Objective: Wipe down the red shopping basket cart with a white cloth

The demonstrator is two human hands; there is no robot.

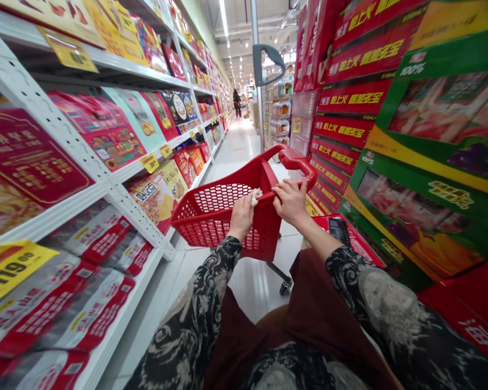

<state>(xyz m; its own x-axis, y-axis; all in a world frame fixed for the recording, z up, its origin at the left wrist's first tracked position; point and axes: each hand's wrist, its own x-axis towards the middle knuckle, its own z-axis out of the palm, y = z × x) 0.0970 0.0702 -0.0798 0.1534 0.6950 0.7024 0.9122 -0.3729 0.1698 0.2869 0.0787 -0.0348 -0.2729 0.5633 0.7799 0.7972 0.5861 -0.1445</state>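
A red plastic shopping basket (211, 216) on wheels stands in the aisle right in front of me, and nothing shows inside it. My left hand (241, 215) is closed on its near rim and also pinches a small white crumpled tissue (255, 196). My right hand (289, 201) grips the same rim further right, just below the basket's red handle (299, 161). Both arms wear dark patterned sleeves.
White shelves (106, 187) of red gift boxes line the left side. Stacked red and green cartons (390, 141) wall the right. A pale tiled aisle (238, 149) runs ahead, with a person (237, 102) far down it. A grey pole (258, 76) stands to the right of the aisle.
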